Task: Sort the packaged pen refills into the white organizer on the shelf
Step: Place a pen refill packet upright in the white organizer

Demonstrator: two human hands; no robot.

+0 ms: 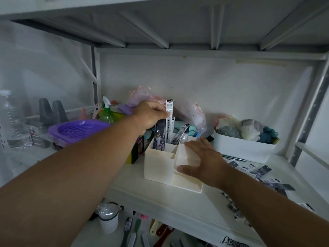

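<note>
At the bottom of the frame the shelf's front edge runs from lower centre toward the lower right, with bare white board between it and the white organizer at centre. The right hand lies over the organizer's right front compartments, fingers straight and spread, thumb on the front step. To its right, loose refill packets are scattered across the board toward the right edge of the frame. Farther back, the left hand pinches a white refill packet upright above the organizer's rear compartments, where a dark packet already stands; its print is too small to read. Behind, a purple basket at left, a green spray bottle and a white bin at right crowd the back wall.
</note>
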